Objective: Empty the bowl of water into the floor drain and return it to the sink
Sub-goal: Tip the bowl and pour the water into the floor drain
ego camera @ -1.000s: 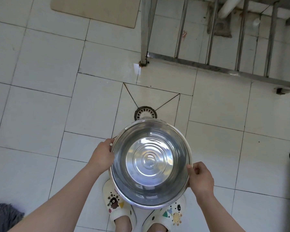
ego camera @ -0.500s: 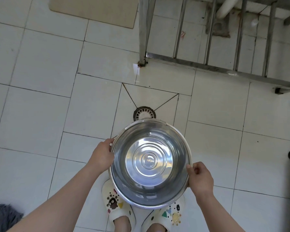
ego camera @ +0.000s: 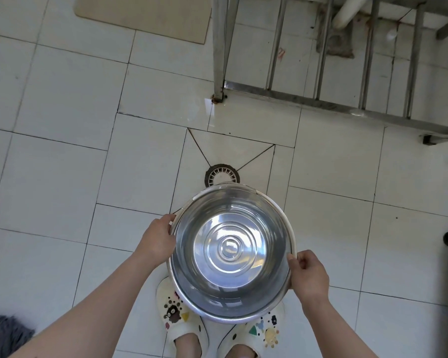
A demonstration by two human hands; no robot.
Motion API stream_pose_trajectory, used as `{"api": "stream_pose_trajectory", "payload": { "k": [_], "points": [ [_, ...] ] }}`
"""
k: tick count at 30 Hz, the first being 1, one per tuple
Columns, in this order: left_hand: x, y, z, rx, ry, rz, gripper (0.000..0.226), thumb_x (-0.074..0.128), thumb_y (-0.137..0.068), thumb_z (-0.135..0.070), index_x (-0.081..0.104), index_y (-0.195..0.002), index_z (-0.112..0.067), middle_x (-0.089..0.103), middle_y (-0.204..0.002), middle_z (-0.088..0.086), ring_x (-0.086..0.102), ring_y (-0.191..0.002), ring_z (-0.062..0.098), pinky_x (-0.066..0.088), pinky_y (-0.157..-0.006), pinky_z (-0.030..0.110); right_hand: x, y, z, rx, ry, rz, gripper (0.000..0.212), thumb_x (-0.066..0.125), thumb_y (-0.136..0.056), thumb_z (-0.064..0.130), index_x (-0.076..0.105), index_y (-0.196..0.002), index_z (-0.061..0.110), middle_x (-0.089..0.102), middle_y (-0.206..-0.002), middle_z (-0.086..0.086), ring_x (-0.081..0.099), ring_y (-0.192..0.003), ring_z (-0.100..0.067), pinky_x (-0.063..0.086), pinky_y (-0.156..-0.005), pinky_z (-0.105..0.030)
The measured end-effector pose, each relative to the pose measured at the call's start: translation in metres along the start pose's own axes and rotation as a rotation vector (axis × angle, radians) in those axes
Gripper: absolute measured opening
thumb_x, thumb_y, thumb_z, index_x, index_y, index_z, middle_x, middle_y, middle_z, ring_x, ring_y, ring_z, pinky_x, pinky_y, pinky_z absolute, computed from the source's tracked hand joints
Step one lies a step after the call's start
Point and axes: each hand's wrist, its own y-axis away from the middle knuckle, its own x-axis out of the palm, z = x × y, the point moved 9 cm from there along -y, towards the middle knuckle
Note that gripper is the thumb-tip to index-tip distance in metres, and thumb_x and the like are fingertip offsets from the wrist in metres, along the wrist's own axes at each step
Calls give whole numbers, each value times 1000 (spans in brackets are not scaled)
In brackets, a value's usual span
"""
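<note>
presently both hands, left [ego camera: 158, 238] and right [ego camera: 309, 277], grip opposite rims of the round stainless steel bowl [ego camera: 230, 253], held level just short of the round slotted floor drain [ego camera: 222, 175]. risk: a fast tip would overshoot the drain, flooding surrounding white floor tiles [ego camera: 62, 177].

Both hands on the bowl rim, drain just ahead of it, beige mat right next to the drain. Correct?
Not the mat. The head view shows the beige mat far beyond the drain, near the frame's top. The rest holds: left hand and right hand grip the bowl rim.
</note>
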Motion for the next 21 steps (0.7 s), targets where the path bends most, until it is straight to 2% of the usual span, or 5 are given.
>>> {"api": "stream_pose_trajectory", "payload": {
  "k": [6,10,14,19,21],
  "points": [
    [1,0,-2,-3,11,7,44,49,-84,1,54,-126,-10,60,-73,-2,56,-63,11,42,-54,20,0,0,-1,13,-6,5,27,57,-93,23,53,-84,-2,60,-75,-19,60,-75,-41,56,-81,-52],
    [0,0,-2,2,19,0,42,50,-85,0,55,-126,-11,61,-74,-2,56,-63,9,40,-52,18,-1,0,1,9,1,7,28,57,-93,23,51,-81,-1,55,-69,-10,54,-68,-30,56,-82,-53],
    [0,0,-2,0,18,4,43,50,-85,-1,55,-126,-11,61,-75,-2,56,-64,9,41,-53,18,-2,2,4,10,0,6,27,56,-93,22,47,-73,7,52,-67,-7,51,-66,-28,56,-81,-54],
    [0,-1,-2,-6,10,7,45,48,-85,1,53,-128,-11,60,-74,-3,56,-64,9,40,-53,19,-2,1,4,8,3,6,27,56,-94,22,49,-77,2,52,-67,-9,50,-66,-28,56,-81,-55],
    [0,-1,-3,-4,5,3,43,49,-85,0,54,-127,-11,59,-73,-3,55,-63,9,40,-53,19,-2,1,4,7,2,4,28,56,-94,22,46,-73,6,52,-66,-8,50,-65,-29,56,-81,-54]
  ]
}}
